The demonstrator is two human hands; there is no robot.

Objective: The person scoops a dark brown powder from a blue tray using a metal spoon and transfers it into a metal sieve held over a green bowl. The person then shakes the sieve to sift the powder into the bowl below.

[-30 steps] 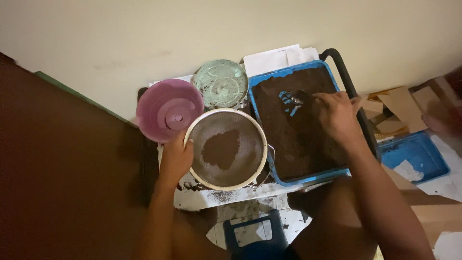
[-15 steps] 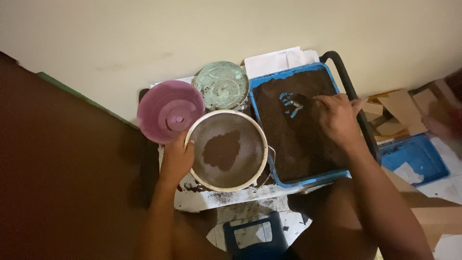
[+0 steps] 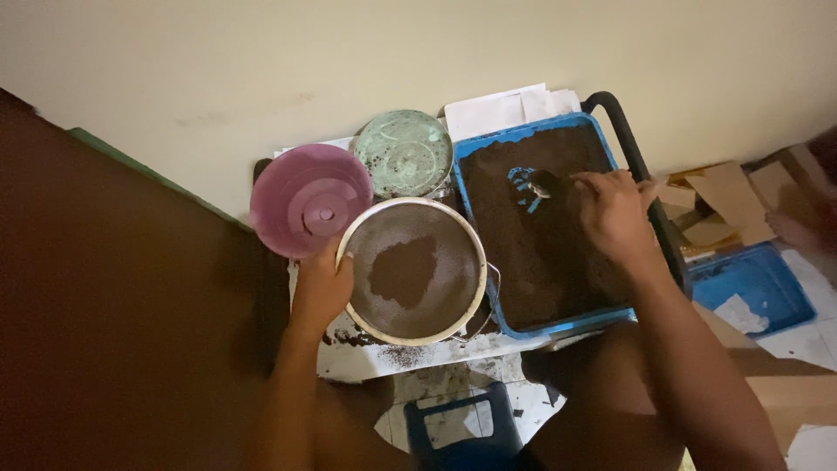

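Note:
My left hand (image 3: pixel 321 288) grips the left rim of a round white-rimmed sieve (image 3: pixel 411 269) with a small heap of dark soil on its mesh. My right hand (image 3: pixel 615 214) is over a blue rectangular tray (image 3: pixel 488 288) filled with dark soil, fingers closed on a small scoop (image 3: pixel 542 184) whose tip digs into the soil near a bare blue patch.
A pink upturned bowl (image 3: pixel 310 199) and a pale green round lid (image 3: pixel 404 153) lie behind the sieve. White papers (image 3: pixel 506 109) lie against the cream wall. Cardboard pieces (image 3: pixel 724 196) and a second blue tray (image 3: pixel 754 288) lie to the right. A blue stool (image 3: pixel 462 432) stands below.
My right hand has shifted slightly with the scoop in the soil tray. The left hand keeps its hold on the sieve rim.

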